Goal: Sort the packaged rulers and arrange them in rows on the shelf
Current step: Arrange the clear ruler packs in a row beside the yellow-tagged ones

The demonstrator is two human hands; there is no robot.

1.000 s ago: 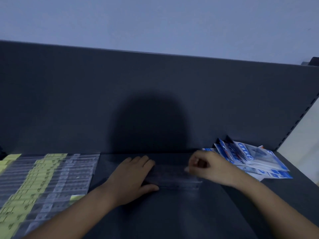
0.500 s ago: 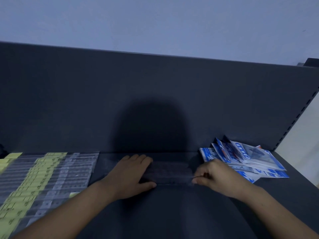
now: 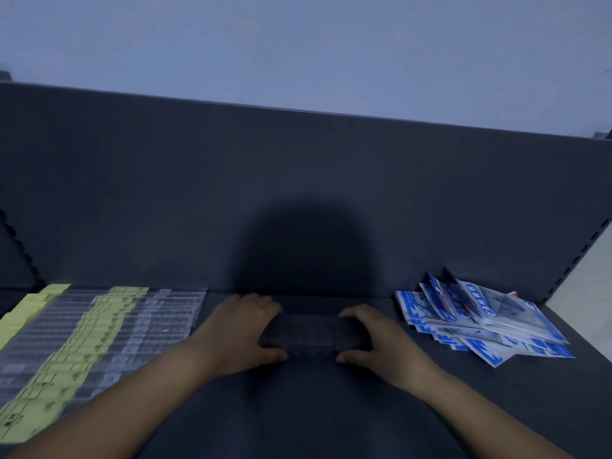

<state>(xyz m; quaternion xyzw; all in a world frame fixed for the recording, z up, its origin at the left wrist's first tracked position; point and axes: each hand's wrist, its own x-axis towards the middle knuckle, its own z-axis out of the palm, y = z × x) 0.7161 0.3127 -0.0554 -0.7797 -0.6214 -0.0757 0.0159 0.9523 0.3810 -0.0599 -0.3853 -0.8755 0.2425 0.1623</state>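
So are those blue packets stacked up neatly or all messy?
Messy. The blue-and-white packets lie fanned out and overlapping at different angles on the dark shelf, with a few tipped up at the back.

On the dark grey shelf, the left grip and right grip each hold one end of a flat stack of clear-packaged rulers, thumbs near, fingers far. Rows of clear-and-yellow ruler packets lie left; a loose heap of blue-and-white packets lies right.

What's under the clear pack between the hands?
Only the dark shelf shows through the clear pack. Its ends are covered by the left hand and right hand, so anything beneath there is hidden.
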